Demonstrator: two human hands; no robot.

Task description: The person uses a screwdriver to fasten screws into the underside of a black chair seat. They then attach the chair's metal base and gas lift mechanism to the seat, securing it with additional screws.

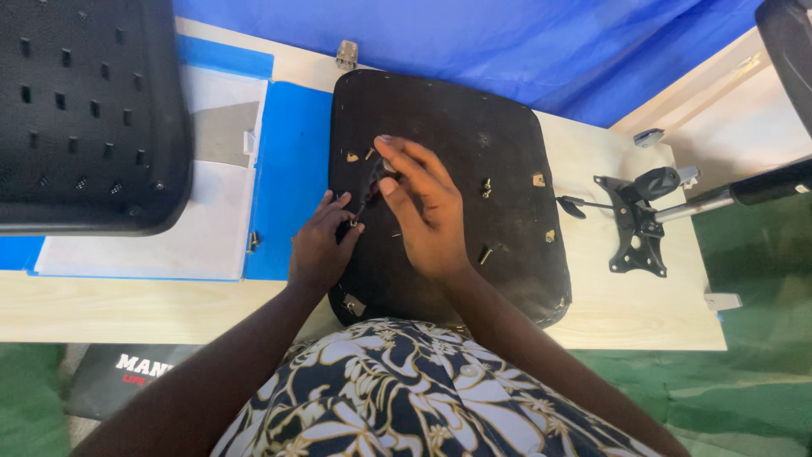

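1. The right hand [427, 211] is reaching over the big black padded chair seat lying bottom-up [474, 127]. Its finger and thumb are pinching something small and dark near the middle-left of the seat. It is too small to tell what it is.
2. The left hand [324, 241] is curling at the left edge of the seat, just beside the right hand. Its fingertips are pinching a small shiny metal piece [351, 222], maybe a screw.
3. It looks like the person is fitting or loosening a small part on the seat bottom. The next move is calling for steady fingers and a straight line-up with the hole.
4. Little upright bolts [486, 188] are sticking up from the seat, right of the hands.
5. The seat is lying on a pale wooden table [626, 313].
6. A black metal chair plate with a lever [634, 224] is lying on the table, well apart on the right.
7. A black plastic chair back with small holes [85, 110] is sitting far left, over blue and white sheets [288, 169].
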